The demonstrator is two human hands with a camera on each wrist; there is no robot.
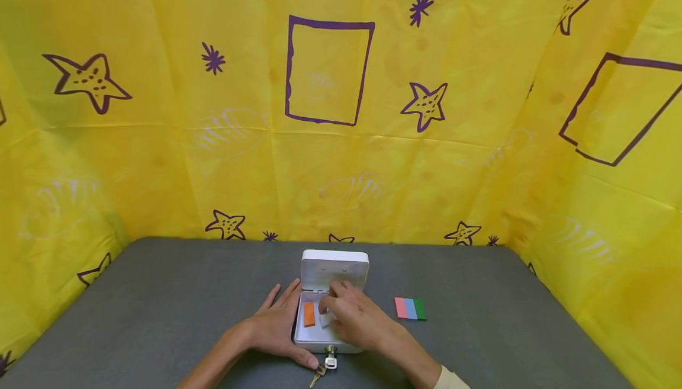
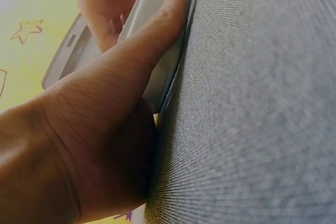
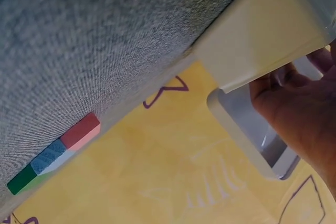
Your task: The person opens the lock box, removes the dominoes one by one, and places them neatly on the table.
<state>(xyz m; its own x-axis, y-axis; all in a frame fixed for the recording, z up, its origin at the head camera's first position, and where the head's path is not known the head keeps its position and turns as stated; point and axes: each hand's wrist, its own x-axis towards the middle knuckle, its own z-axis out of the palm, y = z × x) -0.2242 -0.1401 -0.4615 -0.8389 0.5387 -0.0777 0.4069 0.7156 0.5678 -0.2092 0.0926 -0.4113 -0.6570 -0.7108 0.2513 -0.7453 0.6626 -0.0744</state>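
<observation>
A small white metal cash box point(image 1: 306, 334) stands on the table with its lid point(image 1: 334, 270) raised at the back. Along its left side lies my left hand point(image 1: 274, 324), fingers straight and spread, thumb reaching round to the front near the lock. My right hand point(image 1: 354, 315) is inside the box with bent fingers, pinching a whitish block point(image 1: 327, 319) low over the floor. In the right wrist view the box wall hides the fingertips of this hand point(image 3: 299, 103). An orange block point(image 1: 309, 314) lies in the box's left part.
Right of the box, pink point(image 1: 401, 308), blue point(image 1: 410, 308) and green blocks point(image 1: 420, 309) lie side by side on the grey table point(image 1: 202, 294). One key point(image 1: 331, 362) sits in the front lock, with another key point(image 1: 317, 375) hanging from it. Yellow patterned cloth point(image 1: 330, 158) surrounds the table.
</observation>
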